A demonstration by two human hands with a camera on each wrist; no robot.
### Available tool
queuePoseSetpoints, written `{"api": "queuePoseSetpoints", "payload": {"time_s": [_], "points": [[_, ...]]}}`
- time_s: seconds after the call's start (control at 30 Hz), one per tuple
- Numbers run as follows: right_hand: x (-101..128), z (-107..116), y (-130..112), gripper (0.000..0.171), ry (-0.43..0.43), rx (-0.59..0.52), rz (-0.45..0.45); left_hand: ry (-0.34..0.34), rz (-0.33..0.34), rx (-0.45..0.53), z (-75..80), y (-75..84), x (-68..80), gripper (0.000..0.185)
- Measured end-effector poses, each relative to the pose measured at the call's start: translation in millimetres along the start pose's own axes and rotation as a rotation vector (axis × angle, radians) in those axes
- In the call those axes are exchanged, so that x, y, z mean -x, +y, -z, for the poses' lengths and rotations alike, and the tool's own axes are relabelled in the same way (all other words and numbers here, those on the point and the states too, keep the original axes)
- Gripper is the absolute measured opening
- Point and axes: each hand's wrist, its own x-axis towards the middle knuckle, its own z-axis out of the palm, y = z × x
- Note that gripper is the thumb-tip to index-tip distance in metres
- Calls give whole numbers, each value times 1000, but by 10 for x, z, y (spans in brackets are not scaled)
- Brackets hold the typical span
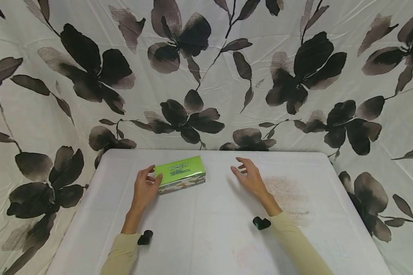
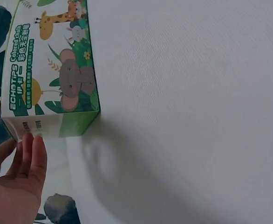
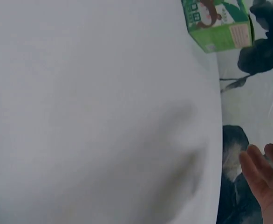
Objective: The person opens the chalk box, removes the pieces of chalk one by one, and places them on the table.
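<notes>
A bright green box of colored chalk (image 1: 180,170) lies on the white table, its long side printed with cartoon animals. My left hand (image 1: 147,186) is at the box's left end. Its thumb tip overlaps the top near the front corner, and the index finger reaches the back corner. In the left wrist view, more fingers (image 2: 39,156) of this hand lie against the end face under the printed label (image 2: 22,70). To the right of the box, apart from it, my right hand (image 1: 249,177) hovers over the table with loosely bent fingers and holds nothing.
The white table (image 1: 206,236) has brownish smudges right of my right forearm and a faint pink stain near the front. Behind and around it hangs a white cloth (image 1: 227,126) with dark flowers. Each wrist wears a small black camera (image 1: 145,237).
</notes>
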Motion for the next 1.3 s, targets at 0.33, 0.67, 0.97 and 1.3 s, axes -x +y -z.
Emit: {"api": "queuePoseSetpoints", "payload": {"time_s": [0.33,0.67,0.97,1.3], "points": [[-72,-203,-87,46,-70,-44,-37,-43,6,51,-142,53,-25,47],[-134,-353,-163,47,-102,-86,-66,-89,17,125,-312,113,-49,45],[-165,-376,-159,48,-141,-114,-118,-82,-19,178,-461,138,-66,43],[-154,-280,-104,45,-154,-176,-152,-119,29,232,-595,211,-63,44]]}}
